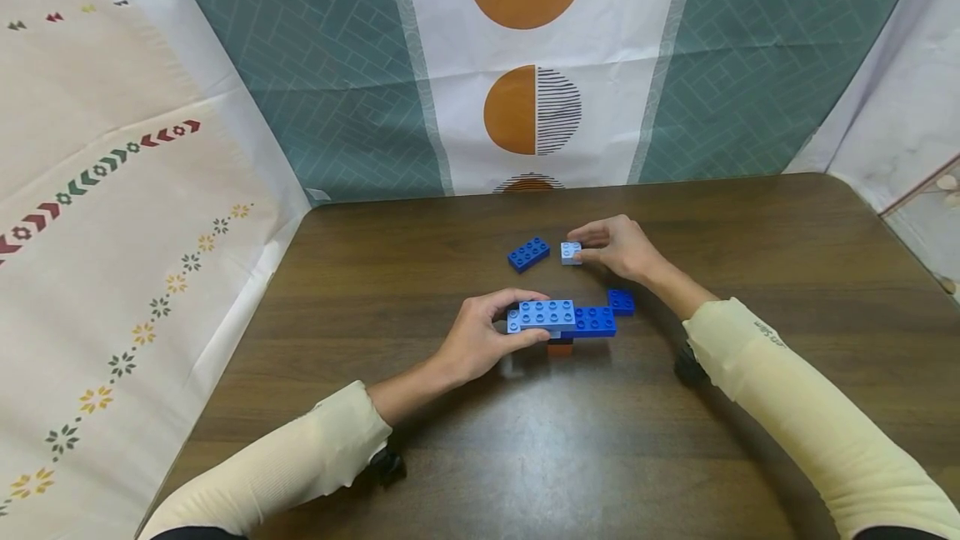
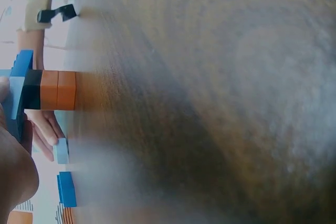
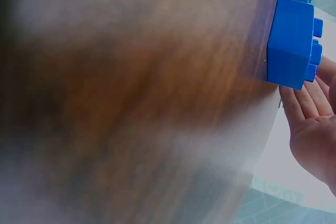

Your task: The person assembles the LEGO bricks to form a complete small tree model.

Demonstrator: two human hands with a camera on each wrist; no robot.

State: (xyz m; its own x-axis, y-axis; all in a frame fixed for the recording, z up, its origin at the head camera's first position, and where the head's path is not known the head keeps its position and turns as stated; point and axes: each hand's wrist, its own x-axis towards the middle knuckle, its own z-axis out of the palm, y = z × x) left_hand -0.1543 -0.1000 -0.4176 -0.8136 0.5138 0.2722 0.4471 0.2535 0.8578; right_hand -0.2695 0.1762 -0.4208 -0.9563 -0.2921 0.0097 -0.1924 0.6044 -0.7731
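My left hand grips a long light blue brick between thumb and fingers. This brick tops a built stack, beside a dark blue brick that juts out to the right. Underneath, the left wrist view shows a black brick and orange bricks down at the table. Farther back, my right hand pinches a small light blue brick low at the tabletop, thumb on its near right side. In the right wrist view that brick is hidden.
A long dark blue brick lies left of the right hand's brick. A small dark blue brick sits just behind the stack's right end, below the right wrist. Patterned cloths hang around the brown wooden table.
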